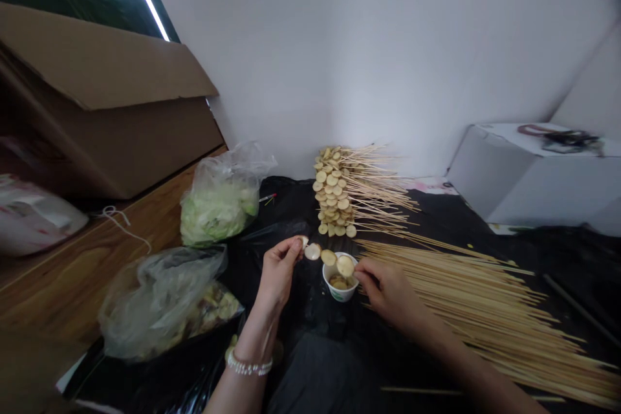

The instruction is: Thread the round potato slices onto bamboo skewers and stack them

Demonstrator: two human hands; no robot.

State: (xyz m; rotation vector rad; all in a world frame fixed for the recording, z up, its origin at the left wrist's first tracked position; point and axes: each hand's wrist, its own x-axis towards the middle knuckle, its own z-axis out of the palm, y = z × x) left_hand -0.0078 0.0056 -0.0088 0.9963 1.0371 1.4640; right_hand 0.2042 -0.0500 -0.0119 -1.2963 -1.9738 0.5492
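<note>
My left hand (pixel 280 270) is closed in a pinch on a pale round slice at the tip of a thin skewer. Two to three more slices (pixel 328 257) are threaded along that skewer, which spans over a small white cup (pixel 341 292) holding more slices. My right hand (pixel 387 287) is closed on the skewer's other end, just right of the cup. Behind them lies a stack of finished skewers (pixel 334 193) loaded with slices. A large spread of bare bamboo sticks (pixel 475 297) lies to the right.
A black plastic sheet (pixel 460 226) covers the work surface. Left of it are a bag of green leaves (pixel 220 204), another clear bag (pixel 160 304), a cardboard box (pixel 101 90) and wooden tabletop (pixel 72 272). A white box (pixel 533 174) stands at the right by the wall.
</note>
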